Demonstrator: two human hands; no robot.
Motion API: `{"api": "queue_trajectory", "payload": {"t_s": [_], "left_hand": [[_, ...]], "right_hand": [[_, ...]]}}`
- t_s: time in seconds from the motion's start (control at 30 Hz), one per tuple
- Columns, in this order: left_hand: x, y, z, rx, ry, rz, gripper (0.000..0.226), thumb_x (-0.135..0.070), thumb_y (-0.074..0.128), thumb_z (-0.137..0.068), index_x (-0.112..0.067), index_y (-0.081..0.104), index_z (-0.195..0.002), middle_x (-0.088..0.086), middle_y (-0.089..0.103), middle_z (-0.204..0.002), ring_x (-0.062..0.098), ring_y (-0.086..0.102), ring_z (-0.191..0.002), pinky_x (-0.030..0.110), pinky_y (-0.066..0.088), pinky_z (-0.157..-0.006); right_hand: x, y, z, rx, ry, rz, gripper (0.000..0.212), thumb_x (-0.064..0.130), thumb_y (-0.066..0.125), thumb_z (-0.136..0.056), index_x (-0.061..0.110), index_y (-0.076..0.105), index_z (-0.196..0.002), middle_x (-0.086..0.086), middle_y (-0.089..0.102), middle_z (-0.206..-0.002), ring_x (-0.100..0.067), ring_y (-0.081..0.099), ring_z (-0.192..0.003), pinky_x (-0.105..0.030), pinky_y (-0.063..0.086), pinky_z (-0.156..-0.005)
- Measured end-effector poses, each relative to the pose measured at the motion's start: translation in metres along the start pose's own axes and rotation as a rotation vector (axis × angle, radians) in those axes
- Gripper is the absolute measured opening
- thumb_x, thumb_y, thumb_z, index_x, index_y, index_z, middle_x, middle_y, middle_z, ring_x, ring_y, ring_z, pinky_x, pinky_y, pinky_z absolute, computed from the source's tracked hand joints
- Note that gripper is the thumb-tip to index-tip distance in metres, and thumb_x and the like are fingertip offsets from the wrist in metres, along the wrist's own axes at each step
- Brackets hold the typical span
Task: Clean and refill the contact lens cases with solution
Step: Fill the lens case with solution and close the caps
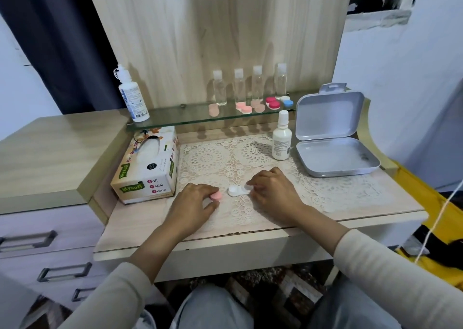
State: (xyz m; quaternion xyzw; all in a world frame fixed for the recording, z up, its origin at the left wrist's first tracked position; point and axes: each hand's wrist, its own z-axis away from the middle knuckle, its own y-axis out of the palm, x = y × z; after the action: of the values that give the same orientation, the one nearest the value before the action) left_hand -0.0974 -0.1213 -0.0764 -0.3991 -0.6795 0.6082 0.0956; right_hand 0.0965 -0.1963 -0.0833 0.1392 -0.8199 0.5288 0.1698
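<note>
Pink round cap (216,196) pinched in left hand (194,199) | right hand (271,189) grips white plastic case (238,190) | lace mat (250,158)

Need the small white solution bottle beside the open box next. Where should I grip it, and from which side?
Grip the small white bottle around its wide lower body, not the narrow cap. It stands upright, so come in level from the front left: the open white box crowds its right.
</note>
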Motion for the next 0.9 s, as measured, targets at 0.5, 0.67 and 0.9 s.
{"api": "queue_trajectory", "payload": {"t_s": [0.5,0.67,0.9], "left_hand": [[-0.015,0.013,-0.039,0.043,0.02,0.084,0.031,-0.026,0.05,-0.093,-0.018,0.06,-0.121,-0.003,0.059,-0.125,0.016,0.047,-0.114,0.025,0.035,-0.095],[-0.029,0.01,-0.058,0.033,0.027,0.149,0.031,-0.029,0.051,-0.092,-0.021,0.06,-0.121,-0.003,0.058,-0.126,0.013,0.045,-0.117,0.02,0.029,-0.09],[-0.065,-0.005,-0.106,-0.01,0.091,0.187,0.038,-0.032,0.058,-0.089,-0.019,0.056,-0.125,0.001,0.057,-0.128,0.016,0.052,-0.114,0.028,0.037,-0.095]], "right_hand": [[-0.019,-0.026,-0.002,-0.17,0.169,-0.126,0.022,0.02,0.068,-0.082,0.009,0.07,-0.1,-0.007,0.069,-0.105,-0.024,0.056,-0.101,-0.027,0.036,-0.083],[-0.042,-0.051,-0.027,-0.28,0.383,-0.049,0.041,0.029,0.07,-0.081,0.008,0.061,-0.116,-0.007,0.063,-0.115,-0.025,0.048,-0.106,-0.033,0.036,-0.086],[-0.067,-0.057,-0.062,-0.232,0.517,-0.042,0.063,0.041,0.075,-0.072,0.008,0.056,-0.122,-0.009,0.061,-0.121,-0.027,0.045,-0.115,-0.037,0.039,-0.09]]}}
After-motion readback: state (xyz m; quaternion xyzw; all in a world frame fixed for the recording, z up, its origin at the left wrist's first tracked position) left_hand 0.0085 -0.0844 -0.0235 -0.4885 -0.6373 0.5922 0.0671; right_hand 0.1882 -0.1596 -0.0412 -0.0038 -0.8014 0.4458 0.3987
